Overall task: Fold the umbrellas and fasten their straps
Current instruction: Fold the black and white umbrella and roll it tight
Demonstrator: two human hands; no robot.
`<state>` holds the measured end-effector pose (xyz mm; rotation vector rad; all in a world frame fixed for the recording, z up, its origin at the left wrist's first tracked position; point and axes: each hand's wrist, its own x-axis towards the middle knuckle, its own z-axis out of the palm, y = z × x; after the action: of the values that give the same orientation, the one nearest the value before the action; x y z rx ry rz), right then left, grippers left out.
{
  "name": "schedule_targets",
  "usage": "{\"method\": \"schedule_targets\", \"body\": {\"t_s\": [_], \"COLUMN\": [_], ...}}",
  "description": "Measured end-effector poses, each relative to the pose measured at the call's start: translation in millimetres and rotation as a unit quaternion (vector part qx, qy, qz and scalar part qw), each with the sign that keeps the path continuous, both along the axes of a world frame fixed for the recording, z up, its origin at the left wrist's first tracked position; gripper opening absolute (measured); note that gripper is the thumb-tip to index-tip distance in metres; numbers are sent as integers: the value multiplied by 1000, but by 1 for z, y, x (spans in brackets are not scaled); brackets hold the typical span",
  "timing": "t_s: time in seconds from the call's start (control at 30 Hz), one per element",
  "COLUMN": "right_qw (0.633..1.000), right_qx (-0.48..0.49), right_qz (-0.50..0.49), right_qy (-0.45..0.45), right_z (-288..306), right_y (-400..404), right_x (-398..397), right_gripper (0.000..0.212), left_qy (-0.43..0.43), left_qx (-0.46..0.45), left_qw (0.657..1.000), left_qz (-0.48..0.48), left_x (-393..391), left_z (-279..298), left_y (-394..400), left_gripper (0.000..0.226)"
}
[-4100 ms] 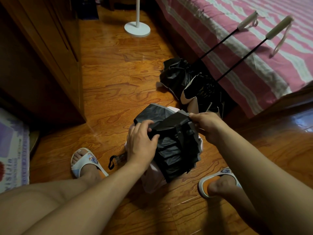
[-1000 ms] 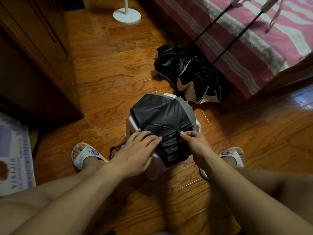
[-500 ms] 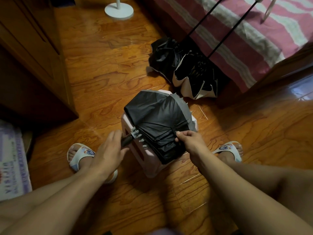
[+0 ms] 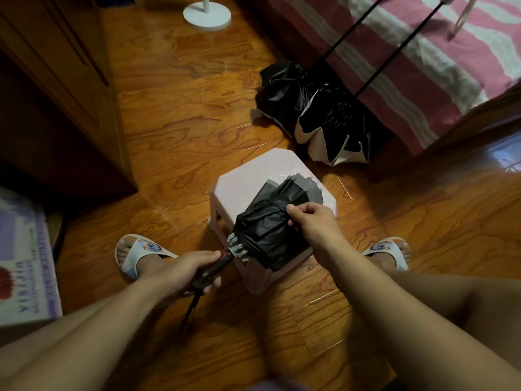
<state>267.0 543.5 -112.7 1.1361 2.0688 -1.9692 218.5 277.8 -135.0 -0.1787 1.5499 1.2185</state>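
Black umbrella (image 4: pixel 267 232) rolled tight on the pink stool (image 4: pixel 248 179).
The left hand (image 4: pixel 191 270) curls round its handle; the right hand (image 4: pixel 313 221) pinches the strap on top. Half a second ago the canopy fanned wider.

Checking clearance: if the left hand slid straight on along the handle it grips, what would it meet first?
Likely the grey rib tips bunched just beyond the left hand, then the umbrella's folded black canopy on the stool.

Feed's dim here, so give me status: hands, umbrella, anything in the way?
Left hand grips the handle. Right hand pinches the canopy by the strap snap, unfastened. Umbrella lies on the stool. Nothing blocking.
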Motion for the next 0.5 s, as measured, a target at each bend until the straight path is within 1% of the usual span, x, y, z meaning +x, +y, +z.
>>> {"method": "schedule_targets", "body": {"t_s": [0.03, 0.07, 0.1, 0.13, 0.17, 0.2, 0.27, 0.33, 0.4, 0.5], "right_qw": [1000, 1000, 1000, 1000, 999, 999, 999, 999, 1000, 1000], "right_qx": [8, 16, 23, 27, 31, 34, 33, 24, 11, -20], "right_qz": [-1, -4, -7, -11, -14, -19, -20, -2, 11, 6], "right_qy": [-4, -7, -7, -8, -10, -12, -18, -26, -23, -20], "right_z": [-1, -2, -3, -3, -2, 0, 3, 9, 12, 14], "right_y": [-2, -4, -6, -8, -10, -12, -13, -10, -6, -2], "right_x": [-1, -2, -4, -6, -8, -10, -12, -10, -5, 8], "right_gripper": [27, 28, 30, 30, 30, 30, 29, 28, 26, 23], "left_qy": [103, 214, 312, 377, 415, 433, 448, 441, 411, 389], "left_qx": [-52, -99, -133, -155, -166, -174, -182, -169, -165, -180], "left_qw": [991, 963, 926, 897, 880, 872, 867, 878, 895, 903], "left_qz": [-65, -128, -164, -170, -161, -148, -119, -76, -40, -25], "left_x": [2, 5, 9, 11, 13, 15, 17, 17, 12, 2], "left_z": [0, -2, -3, -2, -1, -3, -4, -1, 3, 5], "left_y": [5, 10, 15, 19, 23, 25, 27, 27, 25, 20], "left_gripper": [40, 40, 42, 45, 47, 45, 38, 31, 24, 16]}}
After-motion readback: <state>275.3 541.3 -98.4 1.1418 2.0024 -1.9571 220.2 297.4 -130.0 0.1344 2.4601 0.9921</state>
